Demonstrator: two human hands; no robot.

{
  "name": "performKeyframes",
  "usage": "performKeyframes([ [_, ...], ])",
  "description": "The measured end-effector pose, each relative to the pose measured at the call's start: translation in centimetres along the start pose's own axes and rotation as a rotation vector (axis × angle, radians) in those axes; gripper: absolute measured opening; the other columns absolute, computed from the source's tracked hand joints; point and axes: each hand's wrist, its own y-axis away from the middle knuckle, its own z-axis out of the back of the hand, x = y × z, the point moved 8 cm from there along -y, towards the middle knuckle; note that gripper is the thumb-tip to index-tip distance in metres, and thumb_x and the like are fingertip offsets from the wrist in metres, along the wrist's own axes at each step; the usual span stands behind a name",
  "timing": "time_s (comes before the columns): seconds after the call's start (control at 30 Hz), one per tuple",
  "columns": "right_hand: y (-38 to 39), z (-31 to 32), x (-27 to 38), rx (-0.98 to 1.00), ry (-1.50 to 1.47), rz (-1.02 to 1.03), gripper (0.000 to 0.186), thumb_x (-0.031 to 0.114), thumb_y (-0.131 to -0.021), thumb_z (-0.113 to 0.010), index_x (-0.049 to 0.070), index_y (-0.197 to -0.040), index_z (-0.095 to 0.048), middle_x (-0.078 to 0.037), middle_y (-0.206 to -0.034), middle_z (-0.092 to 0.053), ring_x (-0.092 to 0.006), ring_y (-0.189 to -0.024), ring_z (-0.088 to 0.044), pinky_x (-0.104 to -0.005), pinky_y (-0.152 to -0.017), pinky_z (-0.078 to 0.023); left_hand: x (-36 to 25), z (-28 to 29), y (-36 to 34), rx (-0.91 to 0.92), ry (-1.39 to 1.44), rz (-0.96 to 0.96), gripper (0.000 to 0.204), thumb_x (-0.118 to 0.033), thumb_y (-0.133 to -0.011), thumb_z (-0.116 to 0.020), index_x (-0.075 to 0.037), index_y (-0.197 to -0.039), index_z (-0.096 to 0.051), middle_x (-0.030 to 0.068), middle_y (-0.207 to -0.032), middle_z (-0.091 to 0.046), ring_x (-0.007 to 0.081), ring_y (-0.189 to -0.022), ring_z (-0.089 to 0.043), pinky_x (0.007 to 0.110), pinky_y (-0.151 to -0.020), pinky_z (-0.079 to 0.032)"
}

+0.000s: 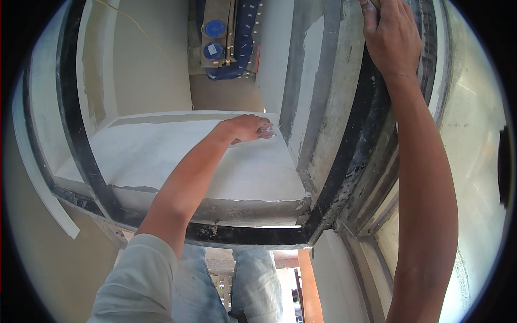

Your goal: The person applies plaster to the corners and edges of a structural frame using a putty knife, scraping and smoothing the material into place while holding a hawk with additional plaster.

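Observation:
My left hand (245,126) reaches onto a white sill (183,159) with a patchy grey border, near its far right corner. Its fingers are closed, and what they hold, if anything, is too unclear to name, whitish-smeared at the tips. My right hand (392,46) is raised at the upper right, fingers wrapped on the edge of the window frame (350,129), beside black and grey bands; its fingertips are partly cropped at the top. Pale, patchy strips (307,81) run up the reveal between my hands.
Beyond the opening, lower down, two blue lids (214,28) rest on a board beside dark blue cloth (245,37). A thin cord (129,16) hangs upper left. A loose-looking white strip (46,188) lines the left. My jeans-clad legs (253,280) show below the black lower bar (258,235).

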Motion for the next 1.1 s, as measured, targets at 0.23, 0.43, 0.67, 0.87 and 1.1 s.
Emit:
performKeyframes([
  [0.23, 0.3, 0.1, -0.1, 0.029, 0.014, -0.039, 0.016, 0.013, -0.098, -0.06, 0.005, -0.11, -0.055, -0.018, -0.103, -0.063, -0.0397, -0.102, -0.061, -0.0497, -0.086, -0.047, -2.0, -4.9, -7.0, 0.126, 0.017, 0.05, 0.047, -0.032, -0.105, -0.052, -0.019, -0.151, -0.052, 0.0141, -0.136, -0.066, 0.0371, -0.119, -0.064, 0.048, -0.105, -0.05],
  [0.43, 0.2, 0.1, -0.6, 0.057, 0.021, -0.044, 0.013, 0.013, -0.097, -0.061, 0.006, -0.105, -0.053, -0.017, -0.102, -0.062, -0.0387, -0.103, -0.061, -0.0505, -0.087, -0.047, -2.4, -5.5, -8.8, 0.082, 0.106, -0.029, 0.046, -0.029, -0.098, -0.064, -0.017, -0.142, -0.061, 0.0162, -0.127, -0.07, 0.035, -0.117, -0.066, 0.045, -0.101, -0.051],
  [0.67, 0.6, 0.4, -0.2, 0.088, 0.056, -0.11, 0.014, 0.011, -0.095, -0.062, 0.005, -0.104, -0.052, -0.017, -0.105, -0.062, -0.0382, -0.104, -0.061, -0.0506, -0.088, -0.047, -3.8, -4.3, -7.4, 0.274, 0.077, 0.166, 0.042, -0.037, -0.092, -0.074, -0.006, -0.12, -0.071, 0.0135, -0.102, -0.072, 0.0275, -0.093, -0.066, 0.044, -0.079, -0.051],
  [0.87, 0.4, 0.0, -0.1, -0.024, 0.049, -0.051, 0.014, 0.011, -0.095, -0.061, 0.005, -0.105, -0.053, -0.018, -0.105, -0.062, -0.0389, -0.104, -0.061, -0.0512, -0.087, -0.047, -4.7, -4.3, -6.3, 0.407, 0.204, 0.151, 0.034, -0.035, -0.094, -0.073, -0.003, -0.104, -0.073, 0.0074, -0.083, -0.065, 0.021, -0.074, -0.058, 0.043, -0.062, -0.046],
  [1.1, 0.0, 0.6, 0.2, 0.015, 0.023, -0.025, 0.015, 0.012, -0.095, -0.062, 0.005, -0.105, -0.053, -0.018, -0.105, -0.062, -0.0398, -0.105, -0.061, -0.0512, -0.087, -0.047, -6.8, -3.0, -2.4, 0.483, 0.169, 0.119, 0.028, -0.024, -0.088, -0.072, -0.008, -0.111, -0.075, 0.0068, -0.093, -0.07, 0.0193, -0.08, -0.066, 0.038, -0.064, -0.052],
])
